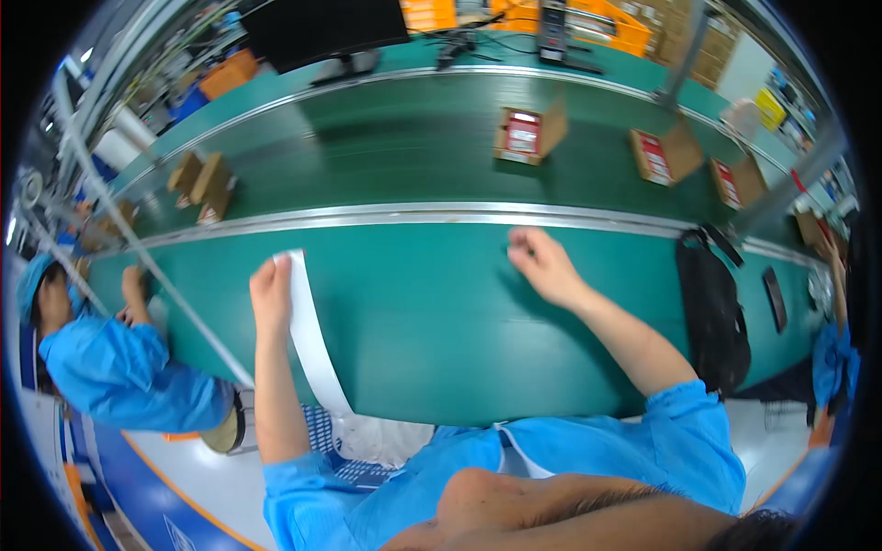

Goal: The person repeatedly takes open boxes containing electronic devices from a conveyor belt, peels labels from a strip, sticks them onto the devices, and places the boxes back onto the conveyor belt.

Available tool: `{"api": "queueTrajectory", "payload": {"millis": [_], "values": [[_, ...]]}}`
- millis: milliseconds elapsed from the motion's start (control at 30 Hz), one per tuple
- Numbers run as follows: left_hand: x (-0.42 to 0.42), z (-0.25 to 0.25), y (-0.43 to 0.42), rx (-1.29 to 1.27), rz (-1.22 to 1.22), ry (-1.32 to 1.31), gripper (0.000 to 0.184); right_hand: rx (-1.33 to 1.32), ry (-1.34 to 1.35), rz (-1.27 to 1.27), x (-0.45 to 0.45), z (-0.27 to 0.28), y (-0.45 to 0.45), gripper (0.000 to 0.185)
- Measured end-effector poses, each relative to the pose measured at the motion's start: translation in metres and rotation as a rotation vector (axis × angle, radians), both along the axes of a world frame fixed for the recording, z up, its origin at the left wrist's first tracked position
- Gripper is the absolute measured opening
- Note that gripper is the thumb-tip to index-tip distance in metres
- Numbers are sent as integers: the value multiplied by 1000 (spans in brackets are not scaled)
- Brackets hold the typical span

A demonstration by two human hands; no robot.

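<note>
My left hand (pixel 271 292) is closed on the top end of a long white strip (pixel 310 335), which hangs down and curves toward the table's near edge. Over the right half of the green work surface (pixel 413 303), my right hand (pixel 544 262) is raised with its fingers curled together. Something small and dark shows at those fingertips, too small to make out. The two hands are well apart.
Open cardboard boxes with red items (pixel 522 133) stand on the conveyor (pixel 386 156) beyond the metal rail. A black bag (pixel 712 312) lies at the right, near a dark flat object (pixel 774 298). Co-workers (pixel 119 354) sit at the left and far right.
</note>
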State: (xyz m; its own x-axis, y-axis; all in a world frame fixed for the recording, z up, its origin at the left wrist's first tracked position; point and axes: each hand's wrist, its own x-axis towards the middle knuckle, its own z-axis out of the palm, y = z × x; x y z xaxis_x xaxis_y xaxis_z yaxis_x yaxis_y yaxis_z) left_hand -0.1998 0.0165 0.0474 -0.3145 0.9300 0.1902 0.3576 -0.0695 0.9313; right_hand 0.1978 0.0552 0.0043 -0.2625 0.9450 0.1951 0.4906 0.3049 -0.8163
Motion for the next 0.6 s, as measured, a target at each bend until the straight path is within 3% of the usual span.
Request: {"api": "queueTrajectory", "payload": {"millis": [33, 167, 300, 533, 600], "values": [[-26, 1, 15, -7, 41, -2, 29, 231, -205, 100, -6, -9, -10, 33], [-130, -8, 55, -26, 123, -58, 30, 493, -558, 254, -27, 3, -47, 42], [-198, -14, 90, 39, 267, 54, 31, 424, -616, 287, -33, 12, -48, 48], [-265, -19, 176, 315, 296, -215, 29, 379, -729, 343, -40, 19, -41, 54], [-303, -26, 203, 148, 325, 65, 33, 357, -736, 351, -40, 20, -41, 54]]}}
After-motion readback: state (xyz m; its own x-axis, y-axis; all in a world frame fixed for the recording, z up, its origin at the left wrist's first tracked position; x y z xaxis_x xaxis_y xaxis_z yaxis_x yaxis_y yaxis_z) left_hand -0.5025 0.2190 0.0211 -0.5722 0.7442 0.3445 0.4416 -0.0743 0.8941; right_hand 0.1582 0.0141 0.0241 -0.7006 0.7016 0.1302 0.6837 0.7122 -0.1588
